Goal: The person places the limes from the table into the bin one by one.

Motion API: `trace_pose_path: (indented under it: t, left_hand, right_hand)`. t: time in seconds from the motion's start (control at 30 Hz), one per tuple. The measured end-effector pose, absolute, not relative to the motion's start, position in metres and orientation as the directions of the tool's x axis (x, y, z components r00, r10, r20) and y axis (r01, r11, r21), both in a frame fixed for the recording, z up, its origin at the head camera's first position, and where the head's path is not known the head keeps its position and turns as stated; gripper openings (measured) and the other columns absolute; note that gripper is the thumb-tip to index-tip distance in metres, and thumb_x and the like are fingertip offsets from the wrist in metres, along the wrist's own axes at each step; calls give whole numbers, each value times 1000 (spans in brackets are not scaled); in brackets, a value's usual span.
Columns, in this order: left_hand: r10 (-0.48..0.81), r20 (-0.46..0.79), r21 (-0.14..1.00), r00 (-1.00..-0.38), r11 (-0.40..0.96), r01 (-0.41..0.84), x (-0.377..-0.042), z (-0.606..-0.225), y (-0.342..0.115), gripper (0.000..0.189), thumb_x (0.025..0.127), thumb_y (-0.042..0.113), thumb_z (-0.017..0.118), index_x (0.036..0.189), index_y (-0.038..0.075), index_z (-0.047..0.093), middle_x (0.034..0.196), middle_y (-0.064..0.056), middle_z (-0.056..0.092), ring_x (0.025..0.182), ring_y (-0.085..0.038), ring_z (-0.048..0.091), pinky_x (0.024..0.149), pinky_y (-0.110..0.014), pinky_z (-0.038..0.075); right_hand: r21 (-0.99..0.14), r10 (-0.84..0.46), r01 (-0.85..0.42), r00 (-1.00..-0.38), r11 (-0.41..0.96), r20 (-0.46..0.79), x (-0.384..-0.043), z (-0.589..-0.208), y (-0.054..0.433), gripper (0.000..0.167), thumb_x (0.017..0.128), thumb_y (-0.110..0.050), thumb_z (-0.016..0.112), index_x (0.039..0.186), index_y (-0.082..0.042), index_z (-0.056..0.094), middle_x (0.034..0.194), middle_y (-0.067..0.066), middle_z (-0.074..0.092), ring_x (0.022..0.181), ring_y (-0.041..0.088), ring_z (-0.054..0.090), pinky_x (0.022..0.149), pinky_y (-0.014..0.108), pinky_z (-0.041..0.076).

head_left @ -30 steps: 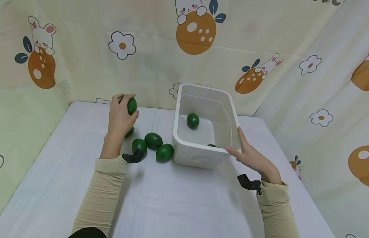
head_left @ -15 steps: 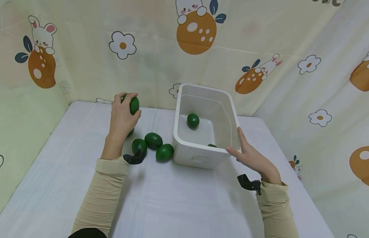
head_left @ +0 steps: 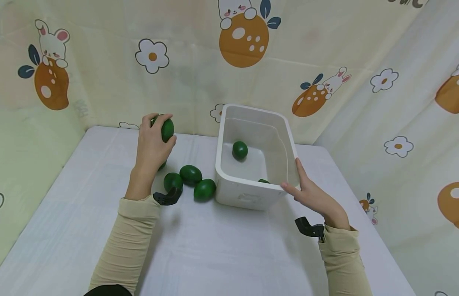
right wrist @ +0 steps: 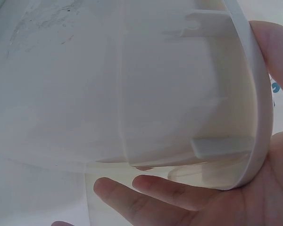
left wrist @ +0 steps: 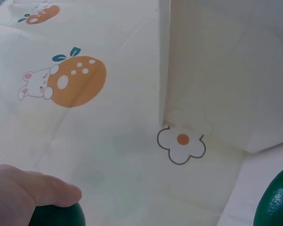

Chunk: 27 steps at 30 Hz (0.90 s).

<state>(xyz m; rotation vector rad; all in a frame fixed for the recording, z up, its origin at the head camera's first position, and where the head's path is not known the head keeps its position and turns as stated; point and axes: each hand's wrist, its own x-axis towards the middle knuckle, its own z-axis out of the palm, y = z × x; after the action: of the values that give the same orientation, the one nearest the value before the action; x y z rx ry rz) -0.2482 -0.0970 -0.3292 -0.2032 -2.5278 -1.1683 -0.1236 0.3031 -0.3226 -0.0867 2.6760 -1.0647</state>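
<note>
My left hand point(head_left: 151, 150) holds a glossy dark green oval fruit point(head_left: 168, 130) between thumb and fingers, above the back left of the table. In the left wrist view part of that fruit point(left wrist: 59, 216) shows under a finger. Below the hand, another green fruit point(head_left: 162, 165) is mostly covered by the wrist. Three more lie together: one point(head_left: 172, 181) beside another point(head_left: 190, 174), and a third point(head_left: 204, 190) by the white plastic bin point(head_left: 247, 193). My right hand point(head_left: 310, 193) grips the bin's front right corner, thumb on the rim and fingers along the outer side.
Inside the bin lies one green fruit point(head_left: 240, 150), and the top of another point(head_left: 264, 181) shows behind the front wall. A white cloth covers the table point(head_left: 229, 255). Patterned curtains point(head_left: 192, 82) hang close behind and on both sides.
The left hand has shifted slightly right and up with the fruit in its grasp, then stayed nearly still. The right hand and bin have not moved.
</note>
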Motion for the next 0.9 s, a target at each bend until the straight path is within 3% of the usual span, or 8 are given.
trace_pose_path:
  t: [0.9]
  left_hand:
    - [1, 418, 709, -908, 625, 327, -239, -318, -91, 54, 85, 15, 68, 135, 21, 51, 146, -15, 31, 131, -39, 37, 98, -58, 43]
  right_hand:
    - [-680, -148, 43, -964, 732, -220, -123, -322, 303, 95, 96, -45, 50, 147, -25, -28, 157, 20, -4, 135, 41, 29, 92, 53, 48]
